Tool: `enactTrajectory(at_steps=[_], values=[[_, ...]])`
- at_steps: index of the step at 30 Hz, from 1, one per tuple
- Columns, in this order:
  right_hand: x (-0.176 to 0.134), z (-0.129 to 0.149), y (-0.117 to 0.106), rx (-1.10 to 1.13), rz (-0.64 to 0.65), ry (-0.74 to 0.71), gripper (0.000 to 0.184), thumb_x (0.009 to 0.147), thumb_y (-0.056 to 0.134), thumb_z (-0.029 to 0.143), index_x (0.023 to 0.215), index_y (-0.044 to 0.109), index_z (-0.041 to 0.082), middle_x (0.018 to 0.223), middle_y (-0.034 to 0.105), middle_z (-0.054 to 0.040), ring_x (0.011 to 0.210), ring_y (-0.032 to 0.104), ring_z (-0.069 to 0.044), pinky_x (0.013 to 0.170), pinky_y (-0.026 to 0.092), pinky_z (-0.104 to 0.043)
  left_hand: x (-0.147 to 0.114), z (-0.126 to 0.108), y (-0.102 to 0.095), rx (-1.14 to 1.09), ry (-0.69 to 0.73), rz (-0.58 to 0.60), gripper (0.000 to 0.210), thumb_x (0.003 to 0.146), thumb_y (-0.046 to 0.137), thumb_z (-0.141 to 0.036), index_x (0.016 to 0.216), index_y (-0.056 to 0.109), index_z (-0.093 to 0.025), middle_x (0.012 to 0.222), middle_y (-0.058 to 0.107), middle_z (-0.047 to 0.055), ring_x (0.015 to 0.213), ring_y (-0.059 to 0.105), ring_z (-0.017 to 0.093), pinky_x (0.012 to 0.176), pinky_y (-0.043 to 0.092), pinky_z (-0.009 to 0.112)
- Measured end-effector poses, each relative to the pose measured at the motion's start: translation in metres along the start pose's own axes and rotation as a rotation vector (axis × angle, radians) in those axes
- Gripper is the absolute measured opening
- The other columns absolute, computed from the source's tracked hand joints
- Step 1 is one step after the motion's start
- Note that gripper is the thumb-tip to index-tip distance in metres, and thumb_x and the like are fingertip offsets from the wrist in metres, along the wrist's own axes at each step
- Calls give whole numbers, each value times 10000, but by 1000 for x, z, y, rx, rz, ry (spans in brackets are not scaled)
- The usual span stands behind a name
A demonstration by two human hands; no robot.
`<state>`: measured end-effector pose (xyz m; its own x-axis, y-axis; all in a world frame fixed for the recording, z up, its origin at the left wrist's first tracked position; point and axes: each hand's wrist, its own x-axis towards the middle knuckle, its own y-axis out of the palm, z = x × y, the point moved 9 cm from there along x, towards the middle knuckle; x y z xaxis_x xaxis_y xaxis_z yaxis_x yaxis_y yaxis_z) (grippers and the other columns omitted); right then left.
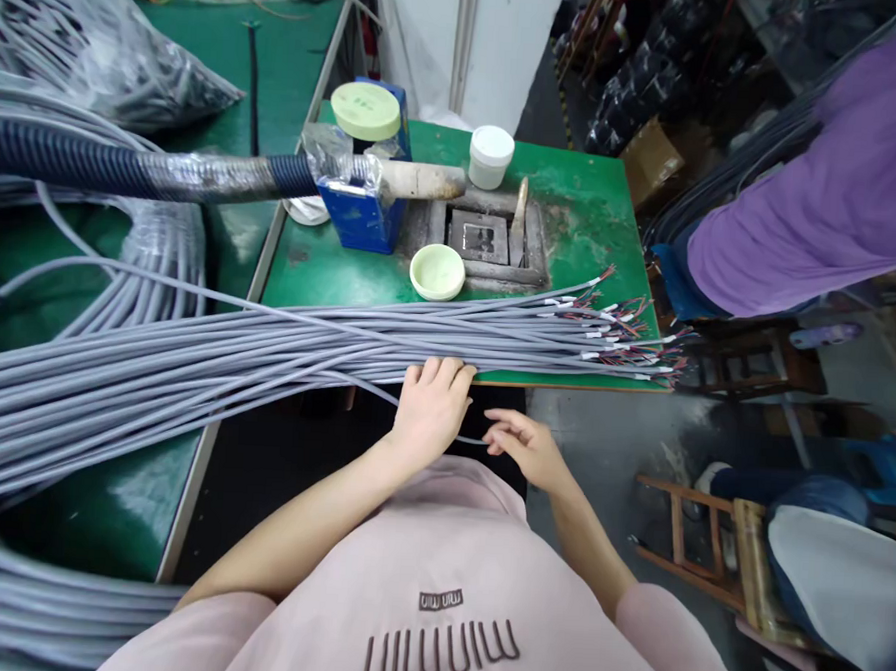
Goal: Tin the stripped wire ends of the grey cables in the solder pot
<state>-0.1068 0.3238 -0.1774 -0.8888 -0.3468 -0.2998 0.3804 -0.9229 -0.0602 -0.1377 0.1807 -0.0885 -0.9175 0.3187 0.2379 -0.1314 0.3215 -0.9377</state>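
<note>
A bundle of grey cables [305,333] runs across the bench, its stripped ends [635,345] showing thin coloured wires and white bits at the right. My left hand [433,405] is closed over the front side of this bundle, fingers curled down on the cables, with the thumb hidden. One loose grey cable [374,387] drops off the front edge and passes behind my left hand. Its far part [471,440] reaches the fingertips of my right hand [524,446], which is pinched at the cable in front of the bench edge.
Behind the bundle are a soldering pot [479,239], a spatula [519,224], a pale dish [437,273], a white tub [491,158] and a blue container [360,216]. A corrugated hose [201,175] crosses from the left. A person in a purple sleeve [808,194] is at right, near a wooden stool [744,551].
</note>
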Motion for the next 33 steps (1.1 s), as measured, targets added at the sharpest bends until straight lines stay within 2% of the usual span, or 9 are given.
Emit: enactTrajectory(at_steps=[7, 13, 16, 19, 22, 24, 26, 29, 33], values=[[22, 10, 8, 357, 62, 128, 444, 776, 712, 398, 1146, 595, 180, 814, 702, -42, 592, 650, -134, 505, 529, -237, 16, 4, 8, -90, 44, 45, 108, 897, 538, -227, 902, 620, -157, 853, 598, 89, 852, 533, 264, 704, 363, 386], [32, 38, -1, 694, -45, -28, 304, 741, 750, 411, 915, 635, 190, 985, 701, -62, 667, 639, -135, 501, 512, -228, 25, 11, 1, -735, 21, 213, 80, 900, 515, -252, 925, 528, -177, 926, 616, 52, 816, 571, 177, 731, 437, 315], [36, 51, -26, 815, -237, -148, 274, 745, 736, 430, 876, 612, 224, 910, 704, -19, 591, 587, -111, 495, 488, -229, 26, 7, 20, -1040, -45, 417, 160, 890, 551, -333, 908, 523, -177, 933, 655, 43, 761, 592, 144, 692, 448, 282], [28, 74, -69, 822, -439, -341, 246, 777, 707, 434, 893, 585, 255, 845, 696, 29, 504, 525, -82, 489, 467, -224, 30, 7, 34, -1355, -176, 473, 291, 826, 647, -362, 1008, 544, -160, 1101, 662, 104, 938, 628, 183, 768, 468, 295], [1, 111, -113, 685, -617, -621, 210, 837, 656, 423, 954, 585, 263, 774, 684, 44, 470, 499, -79, 491, 459, -227, 31, 8, 45, -1608, -350, 515, 544, 732, 747, -309, 1203, 516, -164, 1230, 623, 155, 1139, 590, 251, 836, 480, 320], [-19, 132, -124, 499, -685, -745, 176, 889, 599, 407, 938, 606, 238, 643, 639, 44, 429, 455, -82, 468, 426, -223, 31, 8, 49, -1700, -433, 535, 611, 685, 778, -256, 1234, 525, -161, 1233, 625, 166, 1166, 584, 274, 838, 490, 322], [-22, 137, -112, 281, -626, -668, 209, 925, 553, 397, 913, 631, 204, 543, 578, 41, 397, 402, -79, 422, 355, -205, 32, 11, 50, -1754, -492, 520, 603, 671, 778, -218, 1227, 553, -148, 1189, 651, 165, 1142, 604, 277, 828, 499, 316], [-7, 118, -70, 50, -404, -389, 253, 945, 531, 394, 925, 648, 171, 517, 534, 40, 394, 373, -68, 390, 274, -194, 35, 14, 50, -1807, -510, 485, 551, 669, 768, -170, 1193, 600, -141, 1129, 684, 149, 1109, 626, 263, 826, 501, 300], [5, 102, -31, 5, -279, -291, 262, 956, 503, 406, 922, 623, 176, 531, 516, 49, 404, 369, -63, 397, 272, -199, 33, 7, 41, -1860, -425, 455, 413, 656, 782, -139, 1057, 682, -147, 1089, 703, 116, 993, 669, 209, 828, 505, 277]])
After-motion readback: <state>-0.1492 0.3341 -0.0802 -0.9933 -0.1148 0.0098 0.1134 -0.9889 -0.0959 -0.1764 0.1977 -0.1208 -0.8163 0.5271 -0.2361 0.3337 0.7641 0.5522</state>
